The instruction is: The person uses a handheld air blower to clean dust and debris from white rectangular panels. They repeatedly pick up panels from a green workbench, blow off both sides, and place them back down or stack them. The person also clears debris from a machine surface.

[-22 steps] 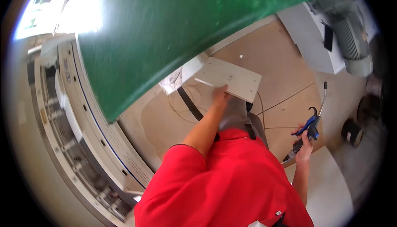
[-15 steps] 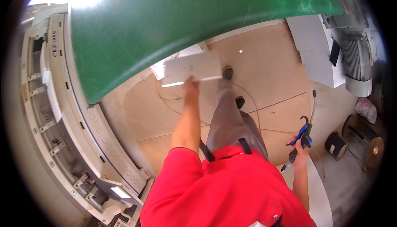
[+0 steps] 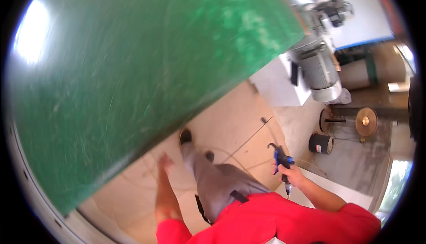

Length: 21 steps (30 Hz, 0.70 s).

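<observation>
My right hand (image 3: 293, 175) is wrapped round a blue and black air blow gun (image 3: 281, 155), which stands nearly upright with a hose fitting at its lower end. On the other side, my left hand (image 3: 165, 162) hangs near the front edge of the green table (image 3: 133, 75). Motion smears its fingers, and no object shows in it. The white panel from the earlier frame is not visible.
A grey finned motor (image 3: 317, 66) stands by a white cabinet (image 3: 277, 84) past the table's right end. Beyond are a black bucket-like drum (image 3: 321, 143) and a brown spool (image 3: 366, 121). A white surface (image 3: 344, 190) lies beneath my right forearm.
The view has swung to the right. My left hand held a white panel before; now the panel is out of sight. My right hand keeps its grip on the blow gun.
</observation>
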Available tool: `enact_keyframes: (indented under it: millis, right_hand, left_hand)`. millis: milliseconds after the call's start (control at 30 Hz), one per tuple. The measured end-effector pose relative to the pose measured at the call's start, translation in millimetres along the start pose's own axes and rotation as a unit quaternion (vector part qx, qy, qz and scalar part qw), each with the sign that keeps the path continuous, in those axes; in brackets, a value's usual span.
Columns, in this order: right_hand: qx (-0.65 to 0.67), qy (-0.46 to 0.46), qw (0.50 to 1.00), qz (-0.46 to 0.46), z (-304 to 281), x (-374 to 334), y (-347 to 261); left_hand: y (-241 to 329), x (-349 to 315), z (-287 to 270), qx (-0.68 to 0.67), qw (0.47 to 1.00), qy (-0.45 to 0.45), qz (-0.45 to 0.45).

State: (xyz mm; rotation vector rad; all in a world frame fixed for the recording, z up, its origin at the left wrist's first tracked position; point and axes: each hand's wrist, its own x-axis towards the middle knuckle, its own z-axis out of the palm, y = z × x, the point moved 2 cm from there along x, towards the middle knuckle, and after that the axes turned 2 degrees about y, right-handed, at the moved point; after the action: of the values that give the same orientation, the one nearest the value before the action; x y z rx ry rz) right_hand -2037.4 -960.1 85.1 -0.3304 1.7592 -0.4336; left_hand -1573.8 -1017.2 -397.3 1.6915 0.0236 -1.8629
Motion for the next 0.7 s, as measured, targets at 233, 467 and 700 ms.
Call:
enact_keyframes:
  millis: [233,467,700]
  right_hand:
    - [0.115,0.02,0.988,-0.105,-8.5,-47.5,-56.9]
    - [0.189,0.063,0.963,-0.18,-52.8,-33.2,-78.2]
    - [0.119,0.066,0.97,-0.199,-181.2,83.6,-151.8]
  left_hand:
    - [58.5,-240.3,157.4,0.493,0.779,-0.146,0.359]
    - [263.3,-396.4,411.2,0.427,0.623,-0.315,0.574]
    - [368.8,-304.1,738.8,0.492,0.458,-0.17,0.721]
